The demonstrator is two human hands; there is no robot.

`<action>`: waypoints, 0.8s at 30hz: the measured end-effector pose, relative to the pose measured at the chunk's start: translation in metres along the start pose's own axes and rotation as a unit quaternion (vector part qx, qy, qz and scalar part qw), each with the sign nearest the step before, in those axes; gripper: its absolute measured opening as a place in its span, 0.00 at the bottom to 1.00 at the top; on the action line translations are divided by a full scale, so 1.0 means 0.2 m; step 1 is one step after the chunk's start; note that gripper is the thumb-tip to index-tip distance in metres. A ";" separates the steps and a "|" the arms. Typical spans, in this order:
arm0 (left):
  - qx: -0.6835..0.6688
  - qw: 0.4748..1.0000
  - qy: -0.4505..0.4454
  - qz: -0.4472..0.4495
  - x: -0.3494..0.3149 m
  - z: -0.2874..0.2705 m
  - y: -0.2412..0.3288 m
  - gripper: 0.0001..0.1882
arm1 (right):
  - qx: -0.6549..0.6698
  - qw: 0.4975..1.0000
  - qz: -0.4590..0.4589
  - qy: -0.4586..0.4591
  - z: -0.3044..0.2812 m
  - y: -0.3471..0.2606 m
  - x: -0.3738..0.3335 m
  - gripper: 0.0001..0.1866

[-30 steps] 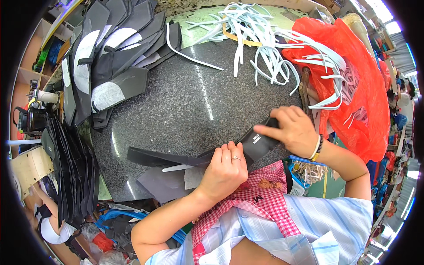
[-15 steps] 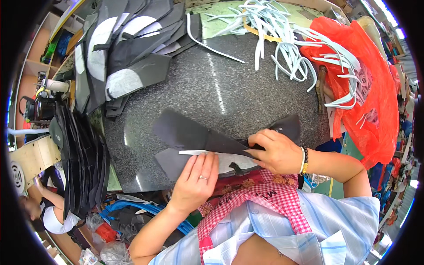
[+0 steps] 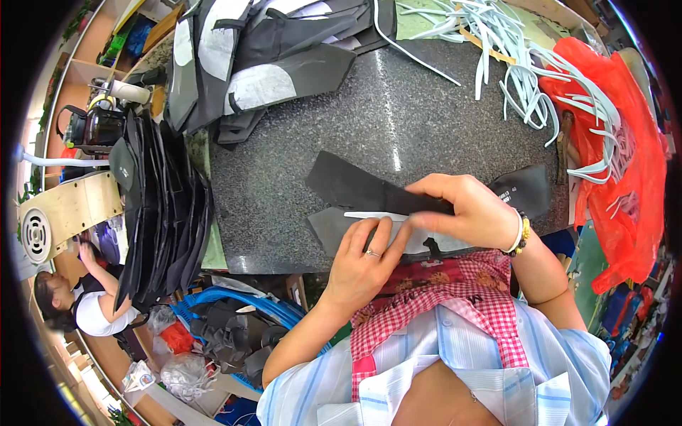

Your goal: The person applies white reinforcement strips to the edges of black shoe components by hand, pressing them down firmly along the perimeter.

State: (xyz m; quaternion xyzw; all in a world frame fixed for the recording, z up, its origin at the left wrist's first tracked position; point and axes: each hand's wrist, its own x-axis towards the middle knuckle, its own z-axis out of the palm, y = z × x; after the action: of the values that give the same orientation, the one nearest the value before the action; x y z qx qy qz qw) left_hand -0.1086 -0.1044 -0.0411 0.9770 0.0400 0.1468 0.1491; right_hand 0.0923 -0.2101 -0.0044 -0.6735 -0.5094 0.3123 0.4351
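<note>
On the dark speckled bench point(image 3: 270, 163), near its front edge, the work lies right under the two hands: a black panel point(image 3: 348, 183) slants over a grey piece point(image 3: 328, 228), with the end of a white strip point(image 3: 369, 215) showing along the line between them. The right hand point(image 3: 428, 206) holds the black panel, its fingers over the far side and its thumb near the close edge. The left hand point(image 3: 376, 241) rests loosely bent on the grey piece just below the strip, fingertips close to the right thumb; its own thumb is hidden, so I cannot tell whether it pinches anything. Past the right wrist a black end point(image 3: 524, 192) shows; the hand hides whether it joins the panel. The step in hand looks like lining up the panel's edge along the strip and the grey piece. The next move probably calls for the left hand to keep the lower layer still while the right one brings the edge down evenly, then presses along it without a crease. A heap of pale strips point(image 3: 490, 53) lies at the back, beside a red bag point(image 3: 643, 234).
</note>
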 end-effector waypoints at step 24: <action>-0.021 0.995 0.071 -0.061 -0.09 -0.02 -0.05 0.34 | -0.122 0.991 -0.005 0.054 0.24 -0.11 -0.06 0.18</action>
State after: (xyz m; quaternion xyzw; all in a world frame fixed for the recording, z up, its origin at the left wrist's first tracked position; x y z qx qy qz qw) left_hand -0.1281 -0.0968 -0.0458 0.9565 0.1069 0.2076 0.1752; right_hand 0.0381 -0.2064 -0.0045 -0.7348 -0.5229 0.2089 0.3783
